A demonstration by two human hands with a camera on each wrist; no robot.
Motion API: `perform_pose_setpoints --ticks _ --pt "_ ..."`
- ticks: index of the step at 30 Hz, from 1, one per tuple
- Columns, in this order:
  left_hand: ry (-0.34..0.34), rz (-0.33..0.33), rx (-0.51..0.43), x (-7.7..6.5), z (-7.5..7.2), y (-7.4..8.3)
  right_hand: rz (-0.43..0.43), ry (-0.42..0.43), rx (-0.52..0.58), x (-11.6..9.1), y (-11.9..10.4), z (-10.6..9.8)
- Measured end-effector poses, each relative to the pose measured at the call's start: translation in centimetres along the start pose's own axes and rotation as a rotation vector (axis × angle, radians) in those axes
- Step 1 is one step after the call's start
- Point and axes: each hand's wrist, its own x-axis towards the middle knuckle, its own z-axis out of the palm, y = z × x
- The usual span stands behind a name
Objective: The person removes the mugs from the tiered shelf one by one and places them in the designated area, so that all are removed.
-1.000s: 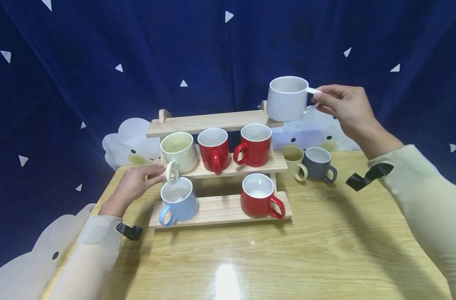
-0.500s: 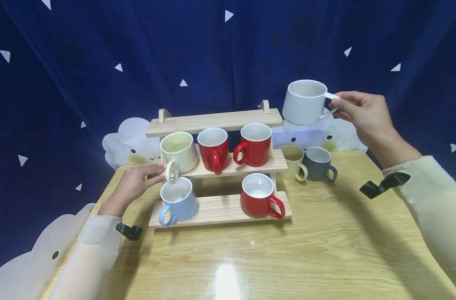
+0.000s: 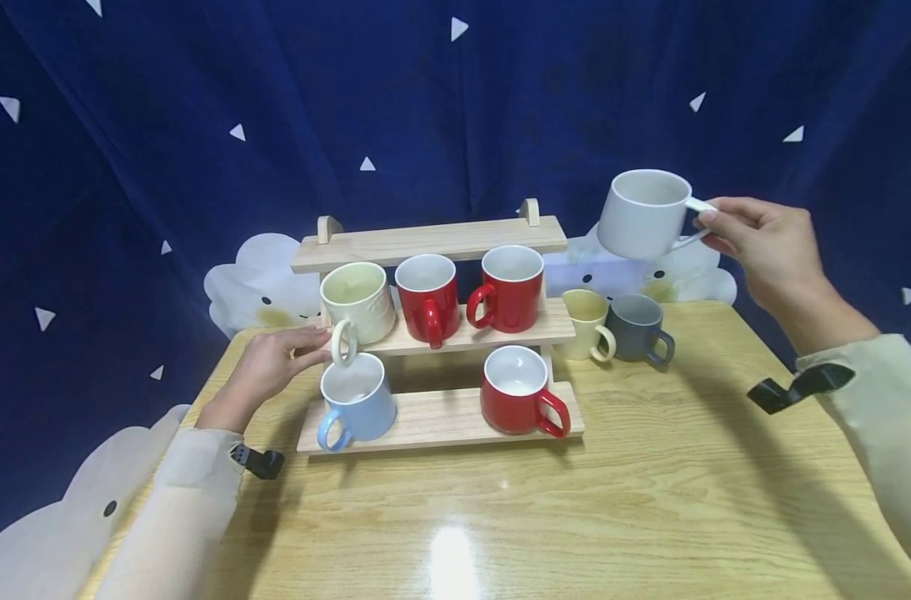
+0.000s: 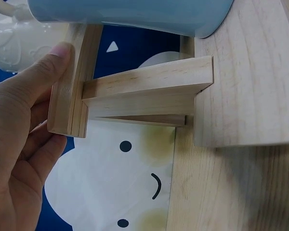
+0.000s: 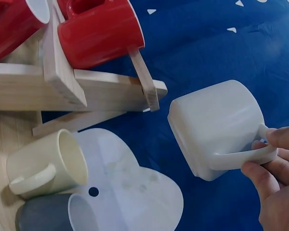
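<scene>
My right hand (image 3: 770, 246) pinches the handle of a white mug (image 3: 645, 215), held upright in the air right of the rack. In the right wrist view the thumb and fingers close round that mug's handle (image 5: 245, 158). My left hand (image 3: 271, 367) grips the left end of the middle shelf of a wooden three-tier rack (image 3: 440, 417), thumb on one face and fingers beneath, as the left wrist view shows. Beside it on that shelf stands a cream mug (image 3: 359, 304), then two red mugs (image 3: 428, 300). A light blue mug (image 3: 359, 398) and another red mug (image 3: 515, 390) stand on the bottom shelf.
The top shelf (image 3: 432, 240) bears no mug. Behind the rack's right side, a pale yellow mug (image 3: 584, 325) and a dark grey mug (image 3: 635, 327) stand on the wooden table (image 3: 575, 517). A navy curtain (image 3: 425, 100) hangs at the back.
My right hand has carried the white mug rightward and slightly down, away from above the top shelf's right end. The left hand stays on the rack.
</scene>
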Motion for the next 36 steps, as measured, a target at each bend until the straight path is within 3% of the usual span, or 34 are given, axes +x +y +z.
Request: perform_pose_setpoints --ticks 3,12,19,25,36 --pt "-0.004 0.0 0.003 0.0 0.0 0.0 -0.005 0.011 0.043 -0.1 0.4 -0.6" --pt "-0.002 0.009 0.007 0.0 -0.1 0.1 0.013 0.053 -0.022 -0.7 1.3 -2.7" --pt "-0.01 -0.004 0.0 0.0 0.0 0.0 0.0 0.075 0.067 -1.3 2.2 -4.1" --pt "-0.011 -0.004 -0.001 0.0 -0.1 0.1 0.026 0.103 0.028 -2.0 3.2 -5.5" --pt "-0.018 0.001 -0.003 0.1 -0.1 -0.1 0.072 0.163 0.061 -3.4 5.4 -7.7"
